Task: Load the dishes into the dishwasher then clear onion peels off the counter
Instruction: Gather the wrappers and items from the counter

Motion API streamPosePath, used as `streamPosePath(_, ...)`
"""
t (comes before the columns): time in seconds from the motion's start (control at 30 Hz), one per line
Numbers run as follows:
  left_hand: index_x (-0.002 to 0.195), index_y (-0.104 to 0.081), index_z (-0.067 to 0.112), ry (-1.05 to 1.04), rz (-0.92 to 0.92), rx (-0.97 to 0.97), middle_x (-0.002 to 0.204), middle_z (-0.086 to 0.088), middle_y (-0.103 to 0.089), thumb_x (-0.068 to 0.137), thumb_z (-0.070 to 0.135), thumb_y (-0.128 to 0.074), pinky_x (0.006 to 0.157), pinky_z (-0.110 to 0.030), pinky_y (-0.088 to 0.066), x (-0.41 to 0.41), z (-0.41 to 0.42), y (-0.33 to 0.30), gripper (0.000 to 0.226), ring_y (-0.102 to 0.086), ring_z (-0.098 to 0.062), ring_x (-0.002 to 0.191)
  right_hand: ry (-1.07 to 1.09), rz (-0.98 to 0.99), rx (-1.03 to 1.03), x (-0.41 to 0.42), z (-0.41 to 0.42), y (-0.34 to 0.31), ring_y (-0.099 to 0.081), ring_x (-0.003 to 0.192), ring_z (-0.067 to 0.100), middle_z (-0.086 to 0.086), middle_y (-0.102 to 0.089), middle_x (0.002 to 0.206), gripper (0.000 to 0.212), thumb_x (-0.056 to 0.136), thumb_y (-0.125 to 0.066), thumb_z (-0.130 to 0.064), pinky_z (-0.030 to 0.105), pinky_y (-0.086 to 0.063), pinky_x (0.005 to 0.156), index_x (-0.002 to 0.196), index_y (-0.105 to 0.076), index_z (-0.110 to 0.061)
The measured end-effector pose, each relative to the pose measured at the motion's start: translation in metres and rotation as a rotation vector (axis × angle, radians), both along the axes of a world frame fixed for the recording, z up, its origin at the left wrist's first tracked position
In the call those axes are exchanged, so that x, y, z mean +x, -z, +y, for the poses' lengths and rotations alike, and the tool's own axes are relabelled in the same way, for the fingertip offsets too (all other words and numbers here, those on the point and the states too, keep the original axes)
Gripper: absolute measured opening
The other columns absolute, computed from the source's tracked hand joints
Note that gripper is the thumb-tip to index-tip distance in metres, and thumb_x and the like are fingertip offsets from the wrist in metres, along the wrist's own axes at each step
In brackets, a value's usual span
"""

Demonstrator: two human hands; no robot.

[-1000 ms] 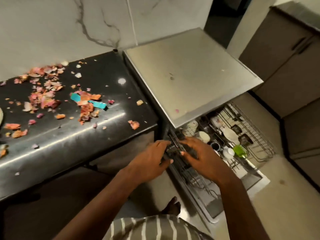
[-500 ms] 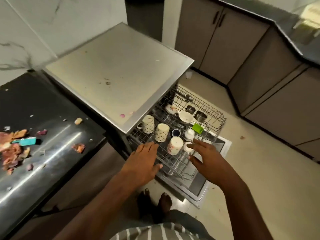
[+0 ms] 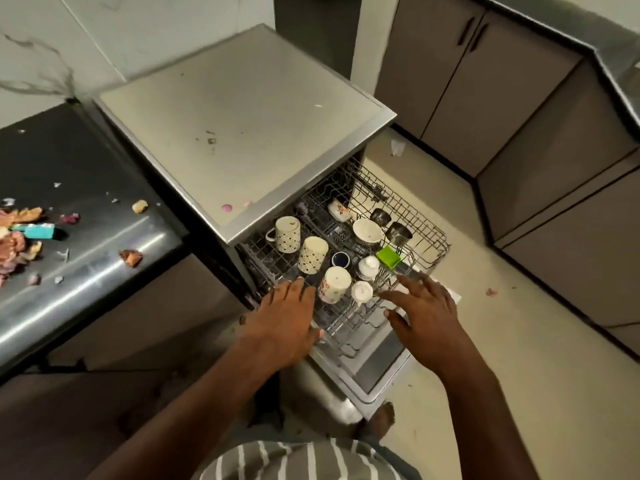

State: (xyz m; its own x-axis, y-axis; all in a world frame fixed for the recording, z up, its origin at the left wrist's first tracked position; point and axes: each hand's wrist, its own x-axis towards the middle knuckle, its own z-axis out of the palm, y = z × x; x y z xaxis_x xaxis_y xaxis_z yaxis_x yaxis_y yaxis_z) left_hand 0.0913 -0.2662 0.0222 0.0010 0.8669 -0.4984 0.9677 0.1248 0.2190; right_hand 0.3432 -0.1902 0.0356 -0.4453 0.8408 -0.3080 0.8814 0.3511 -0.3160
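Dishes are sitting in the pulled-out wire rack of the dishwasher, which is standing between the dark counter and the grey cabinets. We are seeing two spotted mugs lying side by side at the rack's left, a flowered mug just in front of them, a small dark blue cup, a white bowl, two steel cups at the back right, a green container and a few small white pieces near the rack's front.

We are holding our left hand flat, fingers straight and together, over the rack's front left corner; cannot tell if it is touching the wire. Our right hand is hovering over the front right of the rack, fingers spread, gripping nothing.

Onion peels are lying scattered on the counter at the far left, well apart from both hands, with a teal item among them and one loose peel nearer the counter's edge. A pink scrap is sitting on the dishwasher's top near its front edge.

The dishwasher door is lying open below the rack.
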Motion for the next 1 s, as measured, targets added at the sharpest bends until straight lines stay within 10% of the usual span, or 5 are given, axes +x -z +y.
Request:
streamPosePath(0.43, 0.158, -0.027, 0.014, -0.251, -0.1, -0.034, 0.165, -0.009, -0.028, 0.099, 0.054, -0.057, 0.122, -0.042, -0.028, 0.14, -0.038, 0.012, 0.077, -0.026, -0.028, 0.151, -0.268, 0.013, -0.106, 0.098, 0.057, 0.036, -0.025, 0.157, 0.027, 0.002, -0.04, 0.164, 0.068, 0.09, -0.026, -0.07, 0.056, -0.024, 0.125, 0.146, -0.052, -0.041)
streamPosePath(1.0, 0.159, -0.023, 0.016, -0.324, -0.143, -0.066, 0.167, -0.009, -0.025, 0.099, 0.052, -0.056, 0.122, -0.051, -0.031, 0.126, 0.012, 0.056, 0.077, -0.025, -0.031, 0.153, -0.407, -0.138, -0.113, 0.067, 0.115, 0.047, -0.021, 0.157, 0.03, 0.003, -0.035, 0.166, 0.049, 0.102, -0.057, -0.045, 0.052, -0.023, 0.126, 0.15, -0.05, -0.037)
